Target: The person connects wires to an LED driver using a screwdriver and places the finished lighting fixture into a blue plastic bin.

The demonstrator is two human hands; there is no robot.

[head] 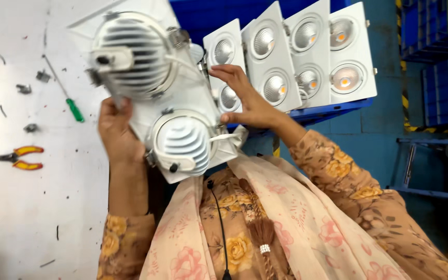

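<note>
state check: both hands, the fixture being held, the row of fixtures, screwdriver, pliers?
left hand: gripping twin-lamp fixture's edge
right hand: fingers on fixture's other side
twin-lamp fixture: held up, back side facing camera
finished fixtures: standing in row, lamps unlit
screwdriver: lying flat on white table
pliers: lying flat, untouched

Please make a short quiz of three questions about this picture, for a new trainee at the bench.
1. True or false: both hands hold the white twin-lamp fitting.
2. Which tool lies nearest the left edge of the white table? A) pliers with red and yellow handles B) a hammer C) a tape measure
3. What colour is the handle of the screwdriver?

Key:
1. True: the left hand grips one side, the right hand the other.
2. A, the pliers.
3. Green.
</note>
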